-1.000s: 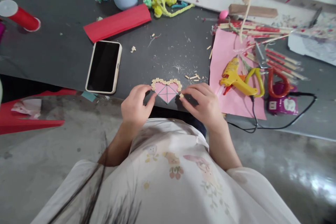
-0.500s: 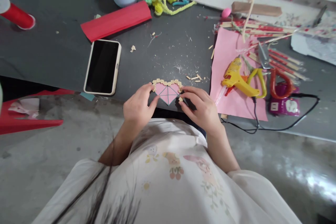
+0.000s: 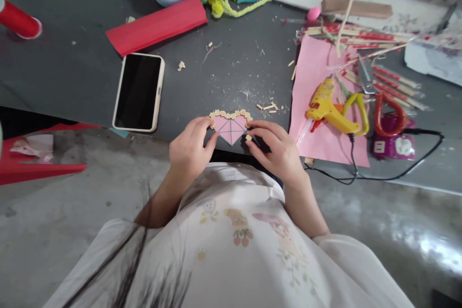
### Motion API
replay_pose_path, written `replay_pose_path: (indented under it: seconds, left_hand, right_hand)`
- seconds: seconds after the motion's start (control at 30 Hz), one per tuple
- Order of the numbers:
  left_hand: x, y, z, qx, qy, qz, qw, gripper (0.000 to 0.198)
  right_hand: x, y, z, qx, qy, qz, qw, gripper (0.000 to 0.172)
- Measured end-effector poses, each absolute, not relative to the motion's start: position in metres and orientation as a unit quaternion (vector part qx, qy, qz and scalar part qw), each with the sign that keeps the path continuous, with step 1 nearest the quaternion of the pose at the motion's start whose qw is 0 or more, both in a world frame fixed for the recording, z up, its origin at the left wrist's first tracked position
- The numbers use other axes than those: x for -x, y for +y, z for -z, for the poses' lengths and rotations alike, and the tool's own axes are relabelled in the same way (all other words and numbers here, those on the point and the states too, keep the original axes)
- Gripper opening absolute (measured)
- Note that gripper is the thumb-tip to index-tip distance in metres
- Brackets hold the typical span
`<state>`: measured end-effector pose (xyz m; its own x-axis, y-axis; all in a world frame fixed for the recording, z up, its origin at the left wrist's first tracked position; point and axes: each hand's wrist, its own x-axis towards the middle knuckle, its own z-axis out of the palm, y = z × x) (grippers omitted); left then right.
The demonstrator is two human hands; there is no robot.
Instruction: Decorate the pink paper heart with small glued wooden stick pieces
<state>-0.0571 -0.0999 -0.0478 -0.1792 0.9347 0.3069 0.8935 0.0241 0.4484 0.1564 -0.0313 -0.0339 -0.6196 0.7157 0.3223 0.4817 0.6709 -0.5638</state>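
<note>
A pink paper heart (image 3: 231,129) with dark ruled lines lies at the table's front edge. Small pale wooden pieces (image 3: 231,115) run in a bumpy border along its rounded top. My left hand (image 3: 191,147) grips the heart's left side, thumb on its face and fingers at the edge. Between the thumb and a finger of my right hand (image 3: 276,149) is a small cluster of pale wooden pieces (image 3: 249,138), just off the heart's lower right side. The upper fingers of that hand touch the heart's right edge.
Loose stick bits (image 3: 269,107) lie behind my right hand. To the right, a yellow glue gun (image 3: 330,108) with a black cord (image 3: 397,176) rests on pink paper (image 3: 301,82), beside scissors (image 3: 366,77). A phone (image 3: 138,92) and folded red paper (image 3: 157,26) are at the left.
The camera view has shifted slightly. Both hands keep their places at the heart, and the cluster stays pinched in my right hand.
</note>
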Motion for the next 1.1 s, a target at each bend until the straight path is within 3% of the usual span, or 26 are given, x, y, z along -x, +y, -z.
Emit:
replay_pose_path:
  seconds: [0.8,1.1]
  left_hand:
    - [0.059,-0.100,0.046,-0.652,0.691,-0.311,0.023,0.023]
    - [0.061,-0.100,0.036,-0.644,0.701,-0.299,0.069,0.023]
  right_hand:
    - [-0.158,-0.029,0.031,0.341,-0.865,-0.221,0.293,0.021]
    - [-0.159,-0.024,0.029,0.352,-0.860,-0.224,0.293,0.022]
